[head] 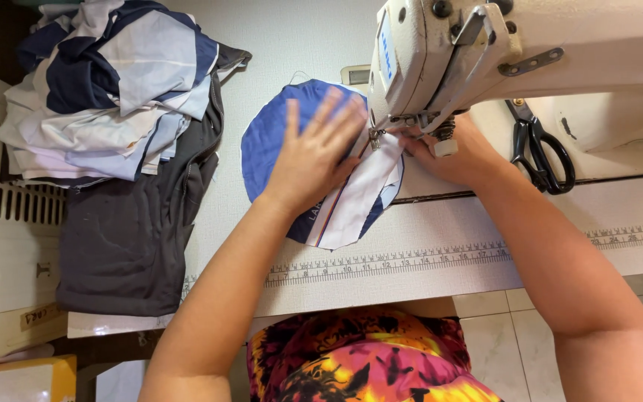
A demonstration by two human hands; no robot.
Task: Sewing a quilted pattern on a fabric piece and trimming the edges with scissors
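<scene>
Closest to us we see a bright flowered shirt (370, 361) and a ruler strip (411, 262) printed along the front of the white table (440, 223).

A little farther in, our left hand (314, 152) lies flat on the round blue and white cloth piece (321, 167). Its fingers are spread wide apart and press down; they do not pinch anything. The fingers point up and to the right, toward the needle.

Our right hand (448, 152) is on the other side, tucked under the head of the sewing machine (530, 52). Its fingertips touch the white edge of the cloth just beside the needle. We cannot tell if they pinch it, because the machine hides them. This hand is nearer to the needle.

Farther back lie black scissors (539, 152) and a pile of cloth pieces (113, 89).
</scene>
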